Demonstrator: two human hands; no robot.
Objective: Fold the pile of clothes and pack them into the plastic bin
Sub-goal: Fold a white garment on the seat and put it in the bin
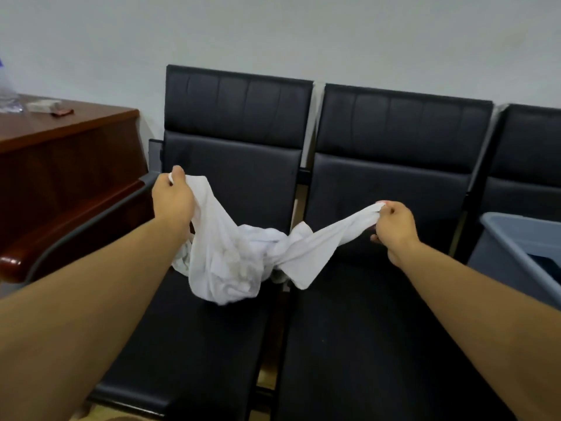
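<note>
Clearly, an early step is in hand: a white garment (243,256) is being opened out before any fold can be made. It is held up at mid-frame over the black seats (364,329), stretched between two hands. One end is gripped by the left hand (173,202), fingers curled round a bunch of cloth at centre left of the frame; the other end is pinched by the right hand (393,226) at centre right, the cloth drawn into a narrow strand between thumb and fingers. Between the hands the garment is twisted and knotted on itself, and its bulk sags toward the seat of the left chair; whether it touches the seat cannot be told.

The bin (522,238), grey-blue plastic, is seen at the right edge of the frame, just beside the seats and well apart from the garment. Something dark lies inside it, but what cannot be made out. No pile of other clothes is shown in view.

The task is judged to be far from done for this piece: nothing is flat yet. The next move is judged to call for the twist at the middle to be shaken or worked loose, so that shoulders or hem can be found and the cloth laid flat on a seat. If the ends are simply pulled apart, the knot is likely to be tightened.

A wooden desk (60,132) stands at the upper left.
</note>
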